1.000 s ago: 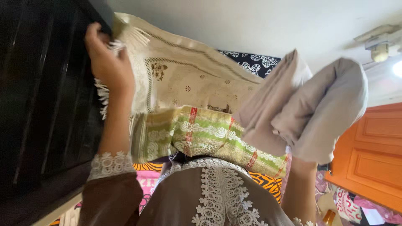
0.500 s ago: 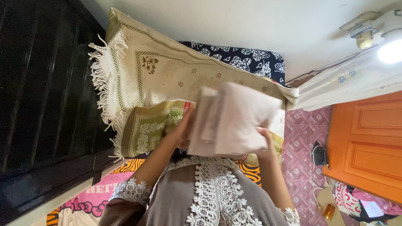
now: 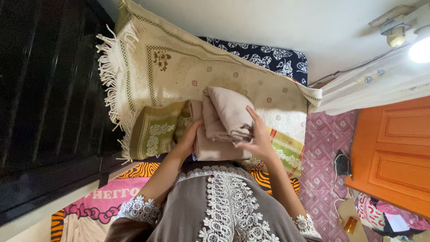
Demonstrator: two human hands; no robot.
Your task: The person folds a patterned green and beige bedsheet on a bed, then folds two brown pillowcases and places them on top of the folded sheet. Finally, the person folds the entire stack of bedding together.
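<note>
Head view is showing both forearms reaching forward from lace-trimmed sleeves. Left hand is pressing against the near left edge of the folded beige cloth, its fingertips hidden beneath the fabric. Right hand is lying on the cloth's right side, fingers spread flat. Cloth is resting on a green patterned textile, over a fringed cream rug.

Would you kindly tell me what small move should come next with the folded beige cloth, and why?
Probably press it flat: the beige cloth sits bunched on the green cloth, with the left hand at its edge and the right hand on top.
</note>
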